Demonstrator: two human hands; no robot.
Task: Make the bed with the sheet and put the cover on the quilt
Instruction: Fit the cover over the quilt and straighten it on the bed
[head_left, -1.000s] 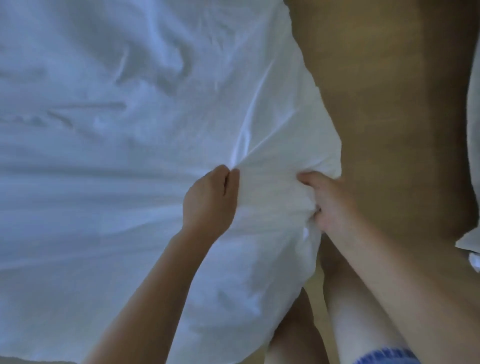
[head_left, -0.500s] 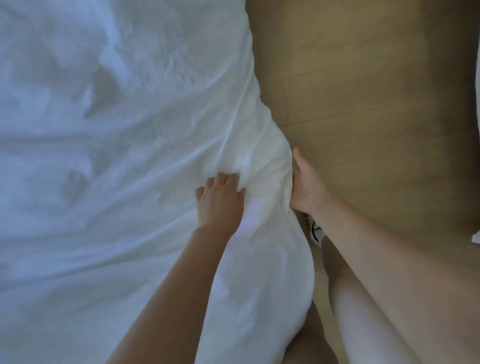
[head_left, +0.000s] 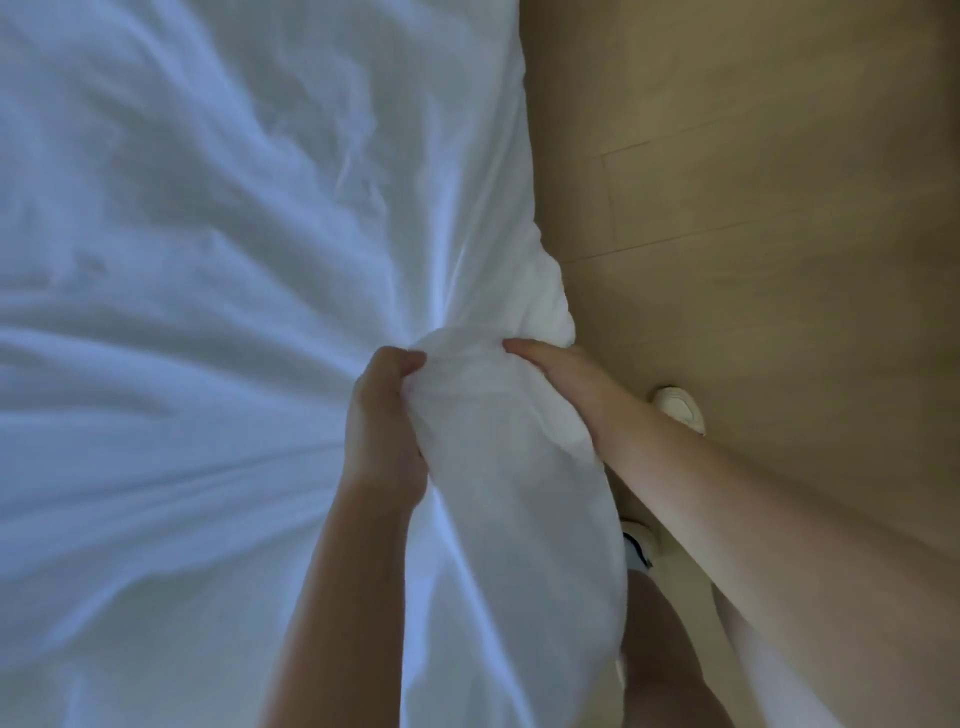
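A: What is changing here?
B: Half a second ago the left hand (head_left: 387, 415) was lying on top of the cover (head_left: 208, 364). Now it is closing round a bunch (head_left: 483, 400) of it, fingers curling in tight, and creases are fanning out from that fist.
A: And the right hand (head_left: 561, 384)?
B: It was standing against the edge before. Now it is pressing in from the floor (head_left: 753, 208) side, with its thumb lying over the top of the bunch. Both hands are squeezing the same bunch between them, close together but not touching.
A: What is that doing for the job?
B: I am reading it as gathering a corner, probably seating the quilt inside the cover. The bunch is looking padded, so something thick is likely sitting in it. The rest is lying rumpled, so the task is looking well short of done.
A: Where is the cover sitting?
B: It is spreading over the whole left of the view, its edge hanging down beside the person's legs (head_left: 665, 665).
A: What are you not making out?
B: The right fingers are hiding behind the bunch, so I am judging that grip from the thumb alone. Everything being white, I cannot tell cover from sheet, and the quilt itself is not showing. Two shoes (head_left: 680, 408) are peeking out on the floor, one half hidden
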